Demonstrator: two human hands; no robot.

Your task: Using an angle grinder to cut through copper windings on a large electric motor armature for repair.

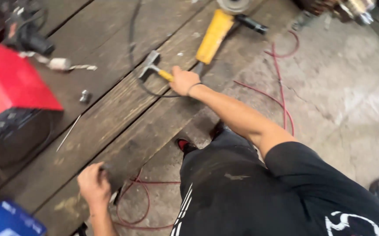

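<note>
Head view: person at plank bench (pixel 111 126).
Right hand (pixel 183 81): fist closed around yellow handle of chipping hammer (pixel 153 65); head lies left of fist.
Left hand (pixel 93 183): curled on plank edge; contents unclear.
Angle grinder (pixel 218 30): just beyond hammer.

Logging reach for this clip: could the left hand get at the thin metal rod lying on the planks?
Probably yes. The left hand rests at the plank edge, and the thin metal rod lies just beyond it on bare wood, with nothing between. The right hand is busy gripping the hammer.
</note>
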